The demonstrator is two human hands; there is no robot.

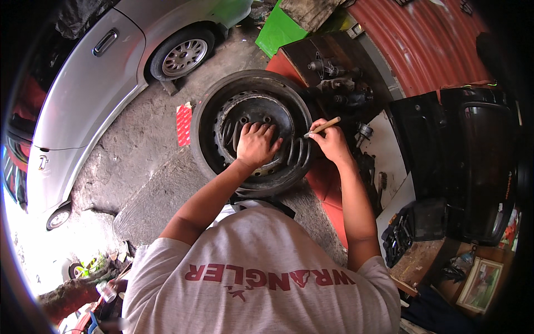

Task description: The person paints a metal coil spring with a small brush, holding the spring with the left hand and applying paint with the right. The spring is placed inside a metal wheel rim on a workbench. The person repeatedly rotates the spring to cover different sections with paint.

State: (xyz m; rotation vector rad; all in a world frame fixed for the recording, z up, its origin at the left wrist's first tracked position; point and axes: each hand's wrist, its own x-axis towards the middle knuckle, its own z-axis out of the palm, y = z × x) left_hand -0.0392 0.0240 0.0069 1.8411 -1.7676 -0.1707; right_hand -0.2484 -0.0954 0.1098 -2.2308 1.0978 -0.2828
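A tyre on a steel wheel [206,125] lies flat in front of me, with a dark coil spring [301,153] on top of it. My left hand [257,146] is over the spring's middle, fingers curled down onto it; coils show on both sides of the hand. My right hand [332,142] pinches a thin tool with a light wooden handle [328,124]. The handle points up and to the right, while the tool's lower end is close to the right-hand coils. My fingers hide part of that end, so its kind is unclear.
A silver car [94,83] stands at the left. To the right are a dark bench with greasy metal parts [347,89], a black panel [467,161] and an open socket case [400,236]. A red-and-white packet [184,124] lies on the concrete floor [139,139].
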